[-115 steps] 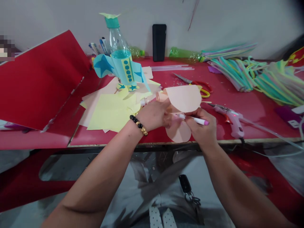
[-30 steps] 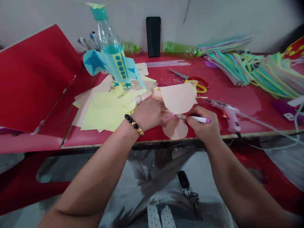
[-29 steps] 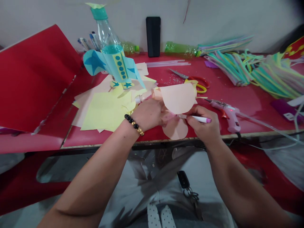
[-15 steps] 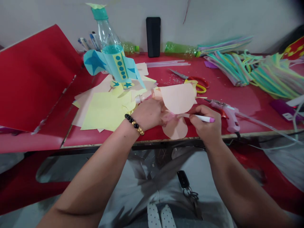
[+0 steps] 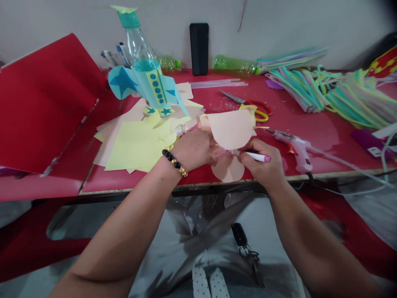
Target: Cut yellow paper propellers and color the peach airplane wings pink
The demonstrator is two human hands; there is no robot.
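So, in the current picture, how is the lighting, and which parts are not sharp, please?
In the head view, the light is dim and the upper right corner goes black; between the left hand and the felt-tip marker the image is smeared, so the marker's tip is unclear; also in the head view, shadows darken the grey trousers.

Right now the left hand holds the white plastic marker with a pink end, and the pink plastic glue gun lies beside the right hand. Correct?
Wrong hand: the head view shows the right hand holding the marker. The glue gun does lie beside that hand.
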